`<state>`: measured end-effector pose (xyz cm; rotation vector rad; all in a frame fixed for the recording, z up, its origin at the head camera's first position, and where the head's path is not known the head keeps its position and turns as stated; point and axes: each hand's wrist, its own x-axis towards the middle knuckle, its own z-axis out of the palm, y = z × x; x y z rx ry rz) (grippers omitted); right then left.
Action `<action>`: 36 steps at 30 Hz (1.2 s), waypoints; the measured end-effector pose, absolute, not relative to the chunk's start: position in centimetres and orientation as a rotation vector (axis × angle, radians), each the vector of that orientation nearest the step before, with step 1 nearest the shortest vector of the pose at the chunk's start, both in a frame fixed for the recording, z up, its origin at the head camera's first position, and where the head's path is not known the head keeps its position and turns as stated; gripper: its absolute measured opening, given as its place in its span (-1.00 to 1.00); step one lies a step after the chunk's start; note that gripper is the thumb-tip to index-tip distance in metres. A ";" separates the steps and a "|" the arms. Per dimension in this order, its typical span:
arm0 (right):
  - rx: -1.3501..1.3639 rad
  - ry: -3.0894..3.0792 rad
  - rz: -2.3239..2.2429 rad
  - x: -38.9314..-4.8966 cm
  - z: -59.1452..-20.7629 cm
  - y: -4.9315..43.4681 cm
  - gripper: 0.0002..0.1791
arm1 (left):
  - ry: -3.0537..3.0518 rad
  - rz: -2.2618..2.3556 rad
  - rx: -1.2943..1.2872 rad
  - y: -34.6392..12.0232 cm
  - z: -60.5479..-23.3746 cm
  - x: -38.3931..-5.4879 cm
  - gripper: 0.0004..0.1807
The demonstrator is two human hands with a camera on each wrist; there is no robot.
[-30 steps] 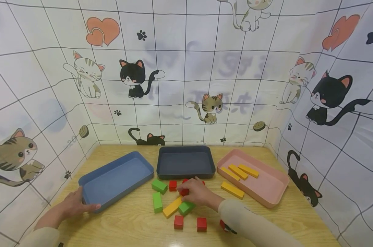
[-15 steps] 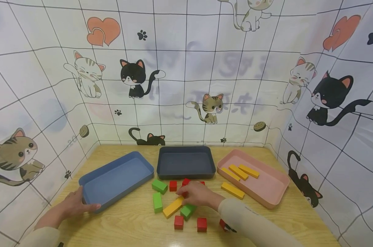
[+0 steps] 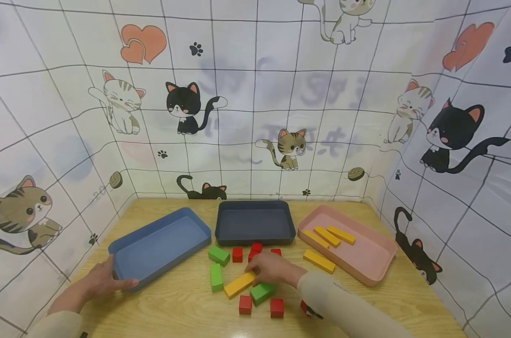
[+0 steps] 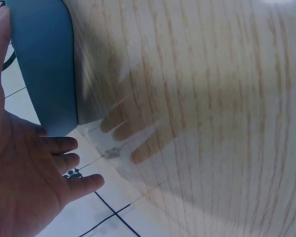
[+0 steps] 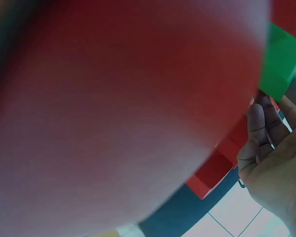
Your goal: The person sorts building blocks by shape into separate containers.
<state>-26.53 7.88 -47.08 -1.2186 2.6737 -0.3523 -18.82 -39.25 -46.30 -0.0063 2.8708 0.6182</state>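
My left hand [image 3: 101, 278] lay against the blue tray [image 3: 160, 249], fingers loose. Right hand [image 3: 275, 269] was at the yellow block [image 3: 238, 285] beside a green block [image 3: 261, 294]; couldn't tell if pinched. Mid-block grip seemed steadiest.

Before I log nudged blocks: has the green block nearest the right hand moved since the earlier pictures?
Yes: that green block has moved rightward and farther from the dark tray in the head view.

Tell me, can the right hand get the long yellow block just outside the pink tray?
Probably yes: that long yellow block lies uncovered on the table, with no other block showing between it and the right hand.
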 end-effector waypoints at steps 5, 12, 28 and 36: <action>-1.143 2.645 -0.509 -27.1 -47.6 8.5 -0.62 | 2.867 0.625 -0.004 -39.1 -46.2 -18.7 0.34; -0.979 2.659 -0.707 -27.6 -47.1 10.1 -0.68 | 2.865 0.627 0.004 -39.2 -46.1 -18.8 0.35; -0.631 2.809 -1.130 -29.1 -44.2 16.1 -0.65 | 2.869 0.615 0.002 -39.4 -46.5 -19.0 0.36; -0.378 2.924 -1.243 -30.1 -43.8 19.5 -0.75 | 2.873 0.615 0.007 -39.5 -46.7 -19.0 0.35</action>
